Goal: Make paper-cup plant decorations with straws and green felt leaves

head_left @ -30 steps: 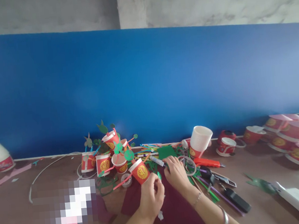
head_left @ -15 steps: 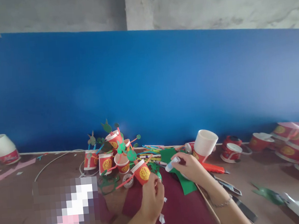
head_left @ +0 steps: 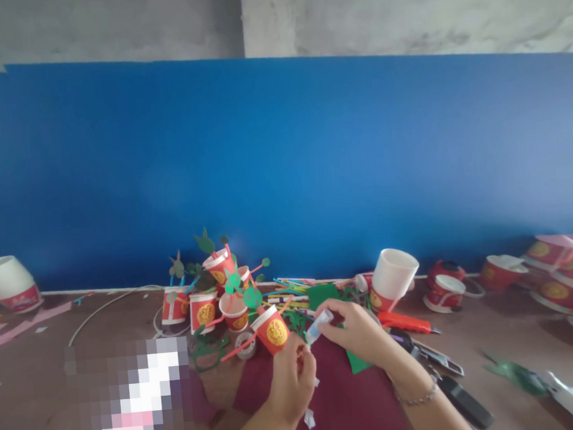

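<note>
My right hand [head_left: 355, 329] holds a small white-and-blue glue stick [head_left: 318, 326], tilted with its lower end down at my left fingertips. My left hand [head_left: 291, 378] is closed in a pinch on a small green paper piece, mostly hidden now by the fingers and the glue stick. Just behind my left hand leans a red paper cup [head_left: 270, 330] with a yellow emblem, red straw arms and a green paper disc [head_left: 252, 298] above it. Below both hands lies a dark red sheet [head_left: 355, 396] with white scraps on it.
Several decorated red cups [head_left: 203, 314] crowd the left. A tape roll [head_left: 246, 345], loose straws [head_left: 292, 285] and green paper [head_left: 360, 361] lie around the middle. Right are stacked white cups [head_left: 395, 274], an orange cutter [head_left: 409, 322], a black tool [head_left: 466, 400] and scissors [head_left: 524, 378].
My right hand has moved left and down, bringing the glue stick from above the green paper to my left fingertips. My left hand has stayed nearly in place.
</note>
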`<state>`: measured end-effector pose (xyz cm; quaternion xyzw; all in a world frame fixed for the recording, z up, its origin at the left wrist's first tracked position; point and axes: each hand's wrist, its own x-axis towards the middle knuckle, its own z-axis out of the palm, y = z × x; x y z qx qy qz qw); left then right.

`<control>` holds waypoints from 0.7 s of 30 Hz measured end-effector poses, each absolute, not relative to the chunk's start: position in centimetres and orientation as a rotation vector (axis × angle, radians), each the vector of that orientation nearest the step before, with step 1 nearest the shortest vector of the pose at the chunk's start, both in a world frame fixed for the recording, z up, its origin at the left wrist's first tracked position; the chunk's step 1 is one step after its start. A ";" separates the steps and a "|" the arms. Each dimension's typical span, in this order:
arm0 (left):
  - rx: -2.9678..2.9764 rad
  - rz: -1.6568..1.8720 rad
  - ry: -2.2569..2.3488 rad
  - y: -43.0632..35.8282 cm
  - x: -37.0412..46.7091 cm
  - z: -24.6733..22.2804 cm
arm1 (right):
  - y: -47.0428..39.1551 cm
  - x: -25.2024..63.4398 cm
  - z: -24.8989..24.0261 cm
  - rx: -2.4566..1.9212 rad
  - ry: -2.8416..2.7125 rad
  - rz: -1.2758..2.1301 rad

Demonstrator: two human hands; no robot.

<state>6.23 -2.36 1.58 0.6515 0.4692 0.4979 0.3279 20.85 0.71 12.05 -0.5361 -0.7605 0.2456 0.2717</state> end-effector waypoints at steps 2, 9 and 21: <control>1.711 1.303 1.224 -2.3 6.2 1.5 | 0.6 20.8 12.2 -1.476 -2.060 0.608; 1.602 1.352 1.232 -2.2 6.2 1.2 | 1.1 20.8 11.7 -1.597 -2.086 0.424; 1.503 1.488 1.208 -2.1 6.2 0.5 | 2.1 20.7 7.3 -1.587 -2.327 0.303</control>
